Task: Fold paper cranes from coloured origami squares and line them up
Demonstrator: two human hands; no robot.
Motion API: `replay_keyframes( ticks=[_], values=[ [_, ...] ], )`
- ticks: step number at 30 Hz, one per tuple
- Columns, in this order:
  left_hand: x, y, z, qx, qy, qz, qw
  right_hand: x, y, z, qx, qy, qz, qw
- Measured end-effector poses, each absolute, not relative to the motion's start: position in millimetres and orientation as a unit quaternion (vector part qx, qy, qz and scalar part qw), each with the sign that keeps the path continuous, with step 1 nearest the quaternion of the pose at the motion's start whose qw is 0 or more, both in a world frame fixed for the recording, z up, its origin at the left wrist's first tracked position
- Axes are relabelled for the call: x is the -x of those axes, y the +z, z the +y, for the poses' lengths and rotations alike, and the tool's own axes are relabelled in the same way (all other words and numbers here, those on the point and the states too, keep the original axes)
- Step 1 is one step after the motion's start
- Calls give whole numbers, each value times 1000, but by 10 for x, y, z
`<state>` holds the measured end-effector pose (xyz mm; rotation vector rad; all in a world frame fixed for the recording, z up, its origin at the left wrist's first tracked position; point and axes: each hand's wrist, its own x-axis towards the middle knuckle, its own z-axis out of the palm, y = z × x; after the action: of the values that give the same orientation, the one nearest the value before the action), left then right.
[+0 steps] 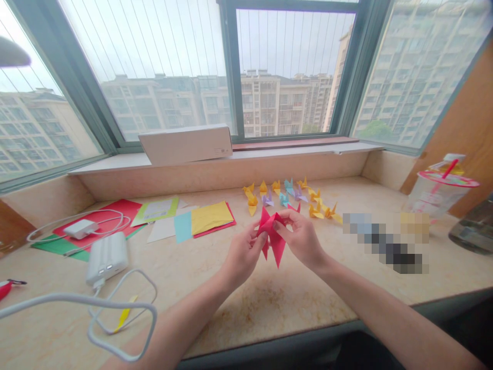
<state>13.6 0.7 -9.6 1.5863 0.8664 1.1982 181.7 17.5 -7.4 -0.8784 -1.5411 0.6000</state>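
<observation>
Both my hands hold a half-folded red paper figure (274,234) in the air above the stone counter (269,303). My left hand (242,254) pinches its left side with fingers closed. From the right, my right hand (302,237) pinches the top fold between thumb and fingers. Pointed flaps of the red paper hang down between the hands. Just behind, several small folded paper cranes (292,198) in yellow, orange, blue and purple stand in a loose group on the counter.
Loose coloured paper sheets (192,218) lie at centre left. A white power bank (107,257) with looping white cables, a small white charger (80,228) and a white box (187,144) on the sill sit left. A lidded plastic cup (437,192) stands right.
</observation>
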Motion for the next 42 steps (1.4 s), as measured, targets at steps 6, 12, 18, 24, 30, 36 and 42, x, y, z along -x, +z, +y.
replay_keyframes(
  ticks=[6, 12, 18, 24, 30, 36, 42],
  values=[
    [-145, -43, -31, -654, 472, 348, 478, -1801, -24, 115, 385, 227, -715, 538],
    [-124, -34, 10, -606, 523, 386, 458, -1784, -60, 106, 368, 319, -677, 552],
    [-127, 11, -9, -580, 537, 394, 468, -1781, -54, 118, 329, 346, -676, 561],
    [-125, 13, -31, -609, 512, 382, 470, -1788, -37, 85, 331, 325, -702, 541],
    [-114, 24, -11, -604, 533, 373, 460, -1787, -55, 71, 327, 315, -722, 522],
    [-109, 48, -10, -591, 562, 381, 435, -1779, -36, 28, 320, 305, -738, 509],
    [-102, 25, 8, -569, 577, 399, 430, -1773, -57, 16, 303, 262, -775, 489]
  ],
)
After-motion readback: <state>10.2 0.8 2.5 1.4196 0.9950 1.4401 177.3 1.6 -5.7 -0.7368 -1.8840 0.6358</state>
